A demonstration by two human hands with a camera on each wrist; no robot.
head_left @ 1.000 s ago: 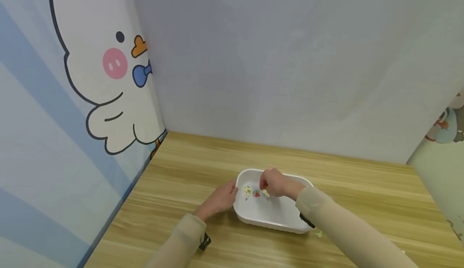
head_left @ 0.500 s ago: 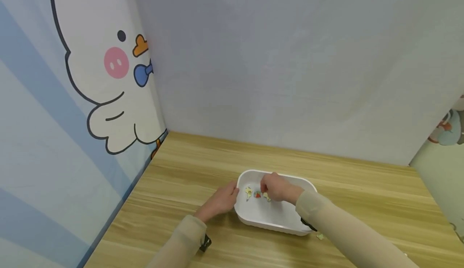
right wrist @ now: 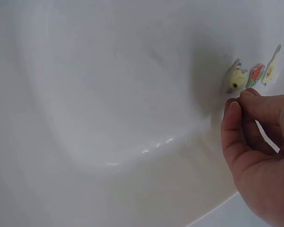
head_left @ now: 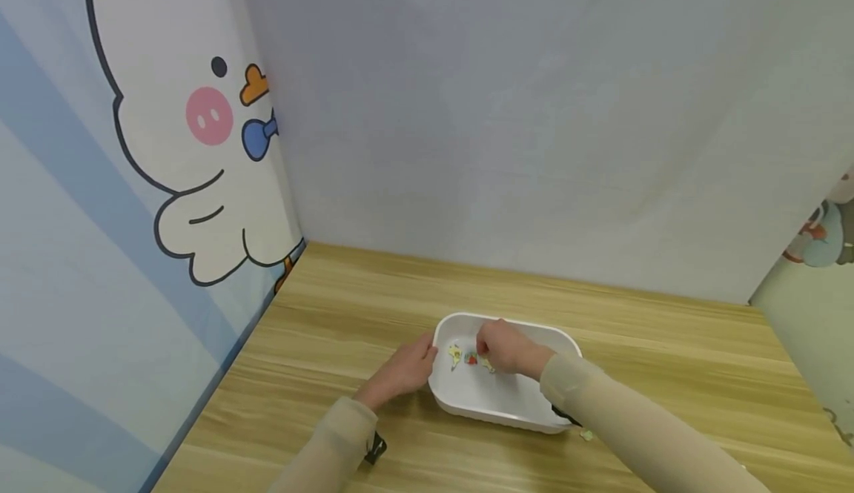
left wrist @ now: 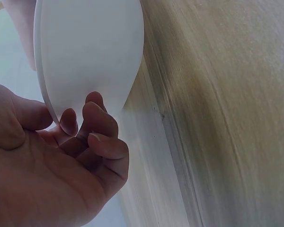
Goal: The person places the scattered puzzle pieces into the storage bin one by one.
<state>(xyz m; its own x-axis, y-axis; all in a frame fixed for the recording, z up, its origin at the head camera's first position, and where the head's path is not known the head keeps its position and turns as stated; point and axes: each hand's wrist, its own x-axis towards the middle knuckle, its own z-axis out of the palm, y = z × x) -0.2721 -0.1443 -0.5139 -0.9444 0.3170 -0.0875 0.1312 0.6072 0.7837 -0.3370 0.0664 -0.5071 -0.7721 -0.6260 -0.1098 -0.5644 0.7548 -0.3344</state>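
Observation:
A white plastic basin (head_left: 480, 393) with rounded corners stands on the wooden table. My left hand (head_left: 409, 365) grips its left end, thumb at the rim and curled fingers (left wrist: 102, 118) against the outer wall. Inside the basin, my right hand (head_left: 508, 347) pinches the edge of a small pale yellow cartoon sticker (right wrist: 236, 79) between thumb and fingertips. To the left of that one, a red and green sticker (head_left: 471, 359) and another yellow sticker (head_left: 456, 356) lie on the basin's floor in a row. The right hand partly covers the pinched sticker in the head view.
A pale green sticker (head_left: 586, 434) lies on the table (head_left: 373, 293) by the basin's front right corner, beside the right sleeve (head_left: 634, 419). Behind the table hangs a grey-white curtain (head_left: 520, 122). A cartoon bird wall covering (head_left: 180, 144) runs along the left side.
The right hand has dipped slightly, staying over the same sticker. The left hand keeps its grip on the basin, and the row of stickers looks the same.

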